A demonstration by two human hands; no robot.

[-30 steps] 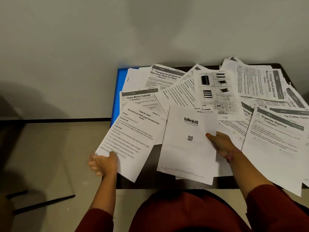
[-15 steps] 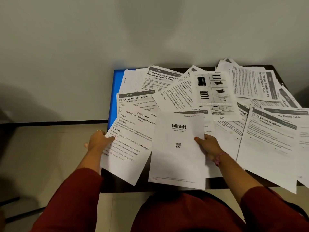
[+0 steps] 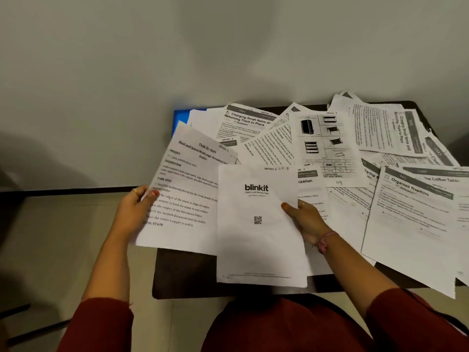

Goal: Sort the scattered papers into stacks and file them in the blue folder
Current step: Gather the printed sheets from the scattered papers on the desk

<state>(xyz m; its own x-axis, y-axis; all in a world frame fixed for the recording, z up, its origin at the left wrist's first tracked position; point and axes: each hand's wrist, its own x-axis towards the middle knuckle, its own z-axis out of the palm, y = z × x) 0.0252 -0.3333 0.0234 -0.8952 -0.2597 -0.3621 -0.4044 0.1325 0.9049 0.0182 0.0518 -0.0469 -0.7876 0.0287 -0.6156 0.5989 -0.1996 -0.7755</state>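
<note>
Gathering loose white printed sheets: my left hand (image 3: pixel 132 214) has its fingers clamped on the task-text page (image 3: pixel 182 199), my right hand (image 3: pixel 305 222) pinches the "blinkit" page (image 3: pixel 258 240). Next, I judge, square them together. The blue plastic folder (image 3: pixel 180 118) lies buried under papers at the dark surface's (image 3: pixel 187 273) far-left corner; contents hidden.
</note>
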